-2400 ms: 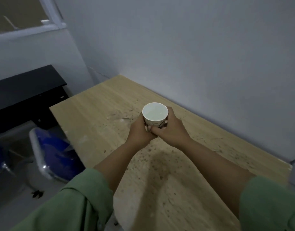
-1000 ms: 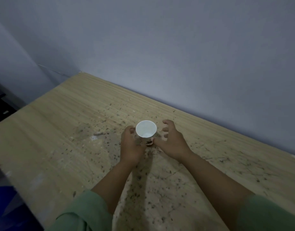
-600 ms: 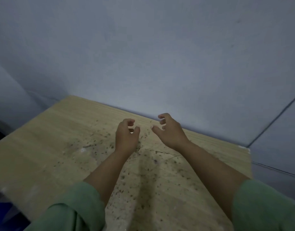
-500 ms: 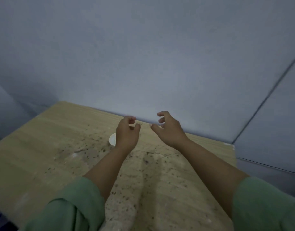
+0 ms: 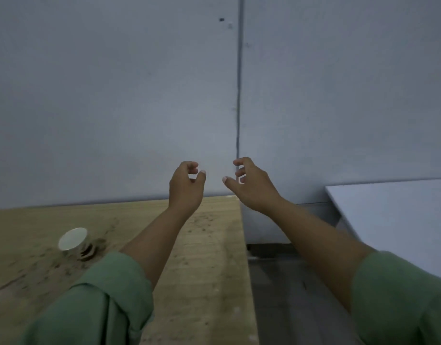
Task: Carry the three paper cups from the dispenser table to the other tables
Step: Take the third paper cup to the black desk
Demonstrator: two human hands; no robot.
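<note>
Grey wall, wooden table, white table.

paper cup on wooden table, left | second table right, apart

Two bare forearms, left hand and right hand uncovered, loose sage-green sleeves pushed up near the elbows, creased fabric at lower left and lower right

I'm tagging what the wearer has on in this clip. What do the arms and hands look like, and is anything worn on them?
Both hands, the left hand and the right hand, are bare: no gloves, rings or watch show. The forearms are uncovered too. Loose green sleeves, left sleeve and right sleeve, are pushed up and bunched near the elbows, plain with no markings.
</note>
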